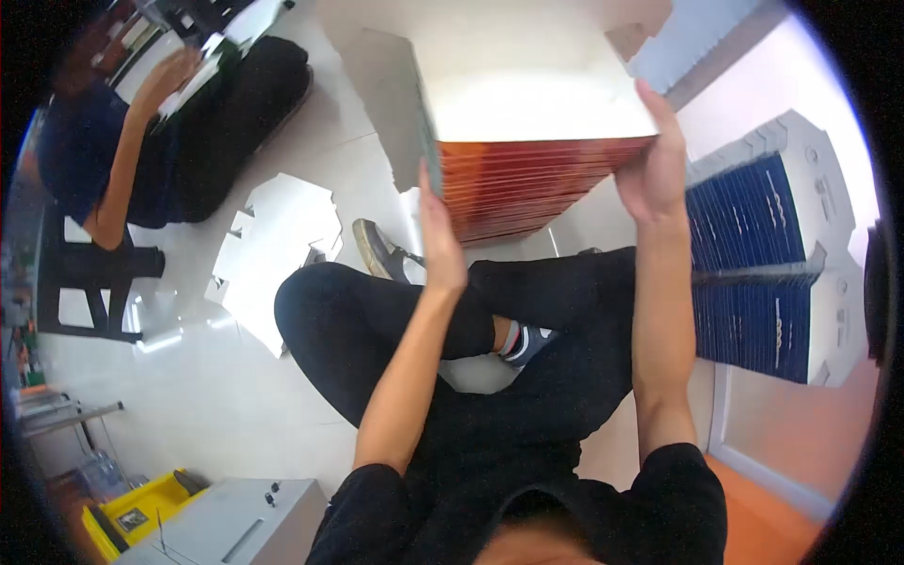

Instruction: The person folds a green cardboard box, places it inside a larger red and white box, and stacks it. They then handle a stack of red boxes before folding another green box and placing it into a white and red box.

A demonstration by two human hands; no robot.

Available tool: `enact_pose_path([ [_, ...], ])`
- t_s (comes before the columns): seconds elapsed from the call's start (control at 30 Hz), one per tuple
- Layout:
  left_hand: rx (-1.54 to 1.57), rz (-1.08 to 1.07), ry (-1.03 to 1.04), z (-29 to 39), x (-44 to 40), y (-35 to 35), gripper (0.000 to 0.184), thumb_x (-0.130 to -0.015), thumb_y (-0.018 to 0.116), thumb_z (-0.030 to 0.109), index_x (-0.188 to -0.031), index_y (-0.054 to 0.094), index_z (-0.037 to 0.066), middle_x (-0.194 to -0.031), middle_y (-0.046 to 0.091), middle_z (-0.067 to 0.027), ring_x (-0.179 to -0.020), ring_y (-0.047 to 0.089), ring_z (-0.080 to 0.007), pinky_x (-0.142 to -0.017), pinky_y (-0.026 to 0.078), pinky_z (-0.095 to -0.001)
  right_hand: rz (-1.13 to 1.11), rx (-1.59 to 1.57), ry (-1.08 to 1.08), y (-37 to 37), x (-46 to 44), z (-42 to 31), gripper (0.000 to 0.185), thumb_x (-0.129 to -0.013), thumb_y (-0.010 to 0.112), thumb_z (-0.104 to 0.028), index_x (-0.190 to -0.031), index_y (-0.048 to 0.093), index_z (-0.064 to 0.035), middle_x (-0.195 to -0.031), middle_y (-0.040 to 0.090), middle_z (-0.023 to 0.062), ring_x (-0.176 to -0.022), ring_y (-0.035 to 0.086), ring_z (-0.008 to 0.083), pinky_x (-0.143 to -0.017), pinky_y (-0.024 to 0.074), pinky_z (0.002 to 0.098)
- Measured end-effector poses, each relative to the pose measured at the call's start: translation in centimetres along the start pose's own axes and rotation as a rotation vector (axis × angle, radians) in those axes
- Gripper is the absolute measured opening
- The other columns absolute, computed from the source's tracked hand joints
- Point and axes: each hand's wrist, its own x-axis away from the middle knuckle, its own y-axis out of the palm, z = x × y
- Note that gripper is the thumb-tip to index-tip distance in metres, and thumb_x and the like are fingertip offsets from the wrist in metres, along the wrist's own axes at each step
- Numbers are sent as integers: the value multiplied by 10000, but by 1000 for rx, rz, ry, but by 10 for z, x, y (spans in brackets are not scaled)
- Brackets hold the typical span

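A thick stack of flat die-cut cardboard sheets [527,89] is in front of me, with a white top face and red-orange edges towards me. My left hand [440,231] lies along its left side, fingers pointing up and pressed to the edge. On the opposite side my right hand [656,169] grips the near right corner, thumb up along the edge. The stack is between both palms; its underside is hidden, so I cannot tell whether it touches the floor.
To my right stand dark blue stacks of cardboard sheets [749,226]. White cut sheets [278,250] lie on the floor at the left. Another person [179,141] sits beyond them, near a black stool [99,273]. A grey box [231,518] and a yellow item [141,513] are at the lower left.
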Motion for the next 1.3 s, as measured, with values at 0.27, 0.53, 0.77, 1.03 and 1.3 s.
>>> enact_pose_path([
  [0.27, -307, 177, 139, 7, 1, 8, 717, -1091, 224, 523, -1570, 243, -10, -1630, 276, -184, -1501, 265, -331, -1221, 199, -449, -43, 177, 136, -21, -22, -13, 541, -942, 591, -464, -1270, 614, -34, -1253, 636, 96, -1147, 545, 236, -996, 372, 453],
  [0.53, -220, 421, 217, 87, -44, -23, 678, -1069, 318, 569, -1457, 435, 26, -1511, 443, -169, -1393, 416, -295, -1145, 316, -486, -45, 205, 123, -10, -29, -17, 463, -956, 586, -394, -1236, 624, -27, -1221, 658, 98, -1131, 576, 238, -993, 393, 442],
  [0.77, -392, 59, -34, 81, -75, -5, 912, -988, 394, 696, -1625, 153, 90, -1686, 105, -191, -1524, 205, -389, -1174, 254, -574, -32, 148, 22, 3, -46, -10, 421, -968, 559, -286, -1241, 601, 32, -1253, 655, 151, -1179, 598, 270, -1032, 424, 436],
  [1.03, -344, 313, 178, 3, -38, 13, 794, -1067, 373, 528, -1549, 226, -86, -1614, 201, -297, -1501, 238, -401, -1226, 186, -434, 108, 43, -148, 5, -27, 12, 461, -977, 534, -323, -1260, 597, 35, -1263, 650, 148, -1188, 596, 266, -1041, 418, 404],
  [1.3, -376, 440, 232, 26, -42, 14, 703, -1065, 470, 407, -1536, 262, -72, -1608, 277, -251, -1498, 263, -346, -1218, 188, -424, 128, 81, -128, 4, 0, 8, 521, -953, 565, -334, -1316, 568, 39, -1330, 613, 139, -1252, 558, 260, -1081, 390, 393],
])
